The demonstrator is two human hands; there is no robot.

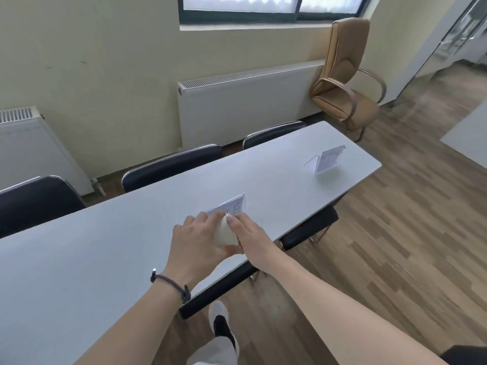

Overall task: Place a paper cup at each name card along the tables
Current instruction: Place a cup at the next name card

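Note:
A white paper cup (224, 233) is held between both hands above the grey table (105, 246), near its front edge. My left hand (193, 241) wraps the cup from the left and below. My right hand (249, 237) touches its right side and rim with the fingertips. Whether it is one cup or a stack I cannot tell. A folded name card (233, 205) stands just behind the hands, partly hidden by them. A second name card (328, 160) stands further right, near the table's end.
Three dark chairs (171, 164) are pushed in along the far side, and dark chairs (308, 227) sit under the near edge. A tan armchair (342, 75) stands by the radiator (245, 106). My foot (221, 322) is on the wood floor.

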